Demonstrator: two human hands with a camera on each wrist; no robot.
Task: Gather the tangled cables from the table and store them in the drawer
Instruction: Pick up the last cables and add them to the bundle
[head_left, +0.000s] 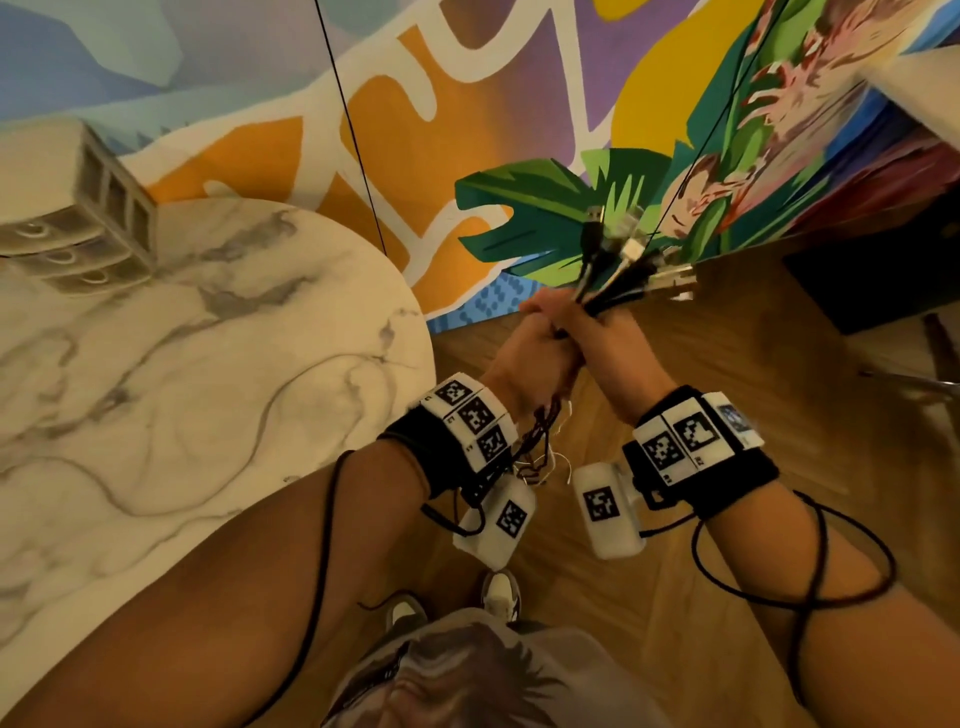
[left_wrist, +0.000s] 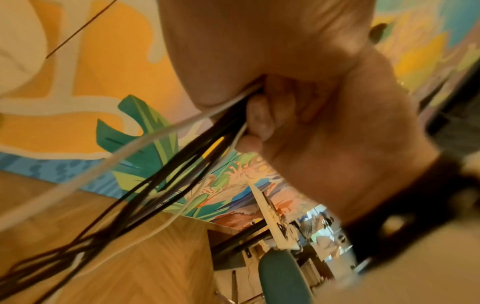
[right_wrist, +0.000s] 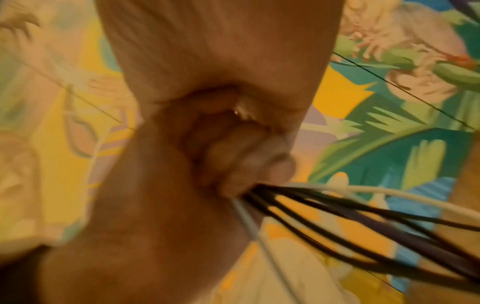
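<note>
Both my hands hold one bundle of black and white cables (head_left: 618, 275) in the air over the wood floor, right of the table. The plug ends fan out above my right hand (head_left: 597, 332), which grips the bundle near that end. Just below it, my left hand (head_left: 530, 353) is curled round the same cables. Their loose lengths (head_left: 540, 447) dangle past my left wrist. In the left wrist view my fist (left_wrist: 259, 121) clamps the strands (left_wrist: 161, 174), which trail down to the left. In the right wrist view my fingers (right_wrist: 246, 172) wrap the cables (right_wrist: 363, 216), which run off to the right.
A round marble table (head_left: 208, 364) lies to my left, with a small clear drawer unit (head_left: 88, 223) at its far edge. A painted mural wall (head_left: 467, 130) stands ahead. A dark box (head_left: 872, 280) sits on the floor at right. A teal chair (left_wrist: 280, 273) is nearby.
</note>
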